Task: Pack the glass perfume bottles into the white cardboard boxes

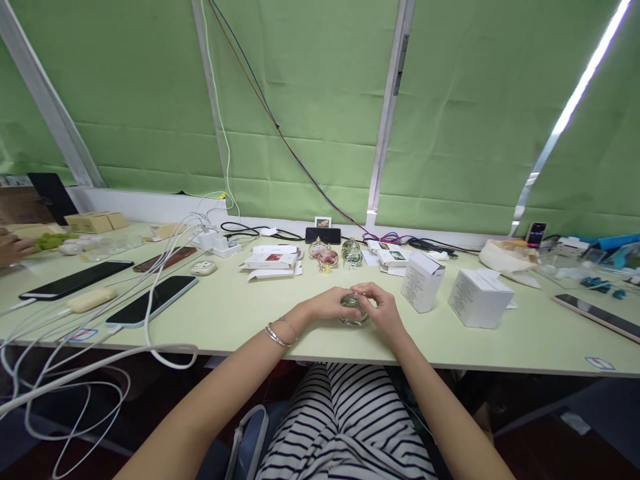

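Note:
A small round clear glass bottle (354, 313) with greenish contents stands on the table near its front edge. My left hand (331, 303) is closed around its left side. My right hand (379, 308) pinches at the top of the same bottle, fingertips together; the fingers partly hide the neck and cap. Farther back are round bottles with pinkish contents (324, 253) and gold-coloured tops, and beside them similar bottles with greenish contents (352, 253). To the right of my hands stand an upright white box (423, 283) and a wider white box (480, 300), both with printed text.
Flattened white cartons (273, 261) and more white cartons (393, 257) lie at the back. A propped phone (323, 235) stands by the wall. Phones (153, 300) and tangled white cables (165, 267) cover the left side. Another person's hand (15, 247) shows at far left.

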`<act>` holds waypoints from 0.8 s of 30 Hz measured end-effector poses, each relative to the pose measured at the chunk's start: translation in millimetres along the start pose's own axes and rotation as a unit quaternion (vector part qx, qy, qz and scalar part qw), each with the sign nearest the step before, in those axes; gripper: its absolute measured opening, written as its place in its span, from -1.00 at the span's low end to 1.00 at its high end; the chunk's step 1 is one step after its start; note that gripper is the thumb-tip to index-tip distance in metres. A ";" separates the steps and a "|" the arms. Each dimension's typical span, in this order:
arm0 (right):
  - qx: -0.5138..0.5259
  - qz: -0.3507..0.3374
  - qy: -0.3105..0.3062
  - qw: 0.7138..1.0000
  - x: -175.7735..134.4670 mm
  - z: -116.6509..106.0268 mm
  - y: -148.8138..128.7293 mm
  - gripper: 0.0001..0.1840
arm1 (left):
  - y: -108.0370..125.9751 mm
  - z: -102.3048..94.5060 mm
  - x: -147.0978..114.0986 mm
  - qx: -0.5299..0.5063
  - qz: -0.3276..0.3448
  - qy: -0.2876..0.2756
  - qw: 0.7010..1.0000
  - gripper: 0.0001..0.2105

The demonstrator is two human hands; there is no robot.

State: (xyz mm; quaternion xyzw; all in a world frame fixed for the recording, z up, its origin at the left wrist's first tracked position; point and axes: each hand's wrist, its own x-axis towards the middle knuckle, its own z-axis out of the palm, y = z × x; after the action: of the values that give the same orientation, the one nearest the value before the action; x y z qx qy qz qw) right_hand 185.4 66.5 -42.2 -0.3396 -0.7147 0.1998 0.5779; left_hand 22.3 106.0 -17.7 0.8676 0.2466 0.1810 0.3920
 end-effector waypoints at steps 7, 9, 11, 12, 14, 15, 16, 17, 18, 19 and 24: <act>-0.034 -0.047 0.016 0.998 -1.2 1.8 1.1 -0.85 | 1.0 0.9 0.3 -0.011 0.000 0.002 1.000 -0.71; -0.039 -0.059 0.019 0.997 -1.6 2.6 0.4 -0.85 | 1.0 1.0 0.5 -0.010 0.000 0.002 1.000 -0.71; -0.040 -0.061 0.019 0.997 -1.8 2.8 -0.4 -0.85 | 0.4 0.7 0.8 -0.006 -0.001 0.003 1.000 -0.71; -0.039 -0.059 0.019 0.997 -1.9 2.6 -0.6 -0.85 | -0.1 0.6 1.0 -0.003 -0.001 0.002 1.000 -0.71; -0.032 -0.048 0.018 0.998 -1.7 2.1 -0.7 -0.85 | -1.2 0.2 1.2 0.002 0.002 -0.001 1.000 -0.70; -0.026 -0.041 0.017 0.999 -1.5 1.7 -0.4 -0.85 | -1.7 0.0 1.3 0.005 0.004 -0.002 1.000 -0.69; -0.020 -0.033 0.015 0.999 -1.2 1.5 0.0 -0.85 | -2.1 -0.2 1.3 0.008 0.005 0.000 1.000 -0.68; -0.015 -0.027 0.013 0.999 -0.9 1.3 0.5 -0.85 | -2.3 -0.3 1.3 0.012 0.004 0.002 1.000 -0.68; -0.012 -0.022 0.011 1.000 -0.7 1.2 0.9 -0.84 | -2.3 -0.4 1.3 0.015 0.002 0.005 1.000 -0.67; -0.012 -0.020 0.010 1.000 -0.5 1.2 1.2 -0.84 | -2.2 -0.4 1.2 0.016 -0.001 0.006 1.000 -0.67; -0.029 -0.048 0.020 0.998 0.3 2.6 -0.9 -0.83 | -1.1 -0.2 1.3 0.017 0.007 0.008 1.000 -0.69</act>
State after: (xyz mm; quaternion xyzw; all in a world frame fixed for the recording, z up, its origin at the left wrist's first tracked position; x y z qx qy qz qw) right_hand 182.7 66.4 -42.0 -0.3250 -0.7244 0.1440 0.5907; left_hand 22.9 107.5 -18.3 0.8744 0.2469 0.1864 0.3739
